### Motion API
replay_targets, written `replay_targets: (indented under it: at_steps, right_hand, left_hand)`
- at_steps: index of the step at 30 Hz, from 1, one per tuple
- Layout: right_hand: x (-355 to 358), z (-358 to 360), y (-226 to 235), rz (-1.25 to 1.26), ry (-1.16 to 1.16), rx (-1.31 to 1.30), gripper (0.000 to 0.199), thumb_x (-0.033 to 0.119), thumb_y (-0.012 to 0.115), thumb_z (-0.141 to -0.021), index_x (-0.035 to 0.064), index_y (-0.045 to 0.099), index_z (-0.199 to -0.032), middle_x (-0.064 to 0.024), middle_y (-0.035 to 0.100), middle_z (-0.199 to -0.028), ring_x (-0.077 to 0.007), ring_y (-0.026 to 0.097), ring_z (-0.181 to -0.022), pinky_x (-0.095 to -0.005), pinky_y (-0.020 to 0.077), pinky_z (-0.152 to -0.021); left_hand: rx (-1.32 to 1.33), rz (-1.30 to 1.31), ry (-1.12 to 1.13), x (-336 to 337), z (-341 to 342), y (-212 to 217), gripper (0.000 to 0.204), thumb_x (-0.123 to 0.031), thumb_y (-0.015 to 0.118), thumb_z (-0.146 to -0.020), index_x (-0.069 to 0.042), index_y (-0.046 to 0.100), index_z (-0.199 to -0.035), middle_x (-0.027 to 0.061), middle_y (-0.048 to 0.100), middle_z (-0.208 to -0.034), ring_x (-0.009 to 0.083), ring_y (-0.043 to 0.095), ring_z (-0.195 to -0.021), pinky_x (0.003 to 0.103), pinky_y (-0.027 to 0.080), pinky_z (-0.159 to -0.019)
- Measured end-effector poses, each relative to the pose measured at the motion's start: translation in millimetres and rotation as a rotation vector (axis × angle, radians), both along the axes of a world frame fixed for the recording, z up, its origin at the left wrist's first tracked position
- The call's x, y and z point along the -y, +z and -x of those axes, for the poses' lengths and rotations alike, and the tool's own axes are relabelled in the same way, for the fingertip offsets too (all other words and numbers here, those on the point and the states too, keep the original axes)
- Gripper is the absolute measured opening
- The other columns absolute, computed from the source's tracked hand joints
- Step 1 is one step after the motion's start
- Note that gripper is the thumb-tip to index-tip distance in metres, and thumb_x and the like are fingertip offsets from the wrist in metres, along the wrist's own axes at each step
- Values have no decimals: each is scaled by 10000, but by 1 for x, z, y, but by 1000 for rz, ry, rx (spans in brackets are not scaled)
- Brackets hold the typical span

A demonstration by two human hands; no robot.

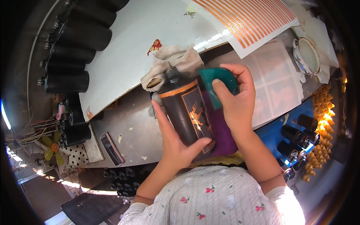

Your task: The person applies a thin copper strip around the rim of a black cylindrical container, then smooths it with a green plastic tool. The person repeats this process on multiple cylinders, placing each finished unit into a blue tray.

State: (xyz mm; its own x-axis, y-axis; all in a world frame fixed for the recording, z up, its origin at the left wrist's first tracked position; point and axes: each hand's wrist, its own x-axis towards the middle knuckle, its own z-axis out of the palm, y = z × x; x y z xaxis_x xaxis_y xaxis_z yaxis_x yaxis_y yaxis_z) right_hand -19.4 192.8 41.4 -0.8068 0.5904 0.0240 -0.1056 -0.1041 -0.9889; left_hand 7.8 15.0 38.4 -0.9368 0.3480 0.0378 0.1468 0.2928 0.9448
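Note:
My left hand [177,147] is wrapped round the lower part of a black bottle [173,112], its thumb across the near end. The bottle lies tilted, neck pointing away from me, with an orange-gold band near its shoulder and a gold-framed decal [195,112] on its side. A rumpled beige cloth [180,56] lies behind the neck. In my right hand [240,103], a green plastic scraper [214,79] is pinched between thumb and fingers. Its edge is close to the bottle's right side; whether it touches I cannot tell. Purple cloth [224,131] shows below the scraper.
Black bottles [67,81] line the left side, and more [288,131] stand at the right near gold caps [318,138]. A striped orange sheet [251,22], pale decal sheets [262,75] and an enamel bowl [307,56] lie at right. A phone [111,149] rests left.

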Motion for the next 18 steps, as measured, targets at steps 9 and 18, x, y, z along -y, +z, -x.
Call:
replay_targets:
  at_steps: [9,18]
  right_hand:
    - [10,-21,24,-514,301,-385,338,-66,752,-741,36,726,-1062,-80,717,-936,-265,649,-825,-332,515,-746]
    - [-133,-37,-9,395,93,35,248,272,599,-991,86,553,-835,-25,531,-773,-104,474,-670,-237,373,-609]
  left_hand:
    - [-294,342,-4,-8,3,10,1189,-211,775,-764,49,-46,-1584,317,170,-1589,479,223,-1450,562,140,-1198]
    - [-672,745,-346,-13,-18,39,812,-313,788,-757,-102,490,-1483,180,450,-1475,508,222,-1483,741,-75,-1120]
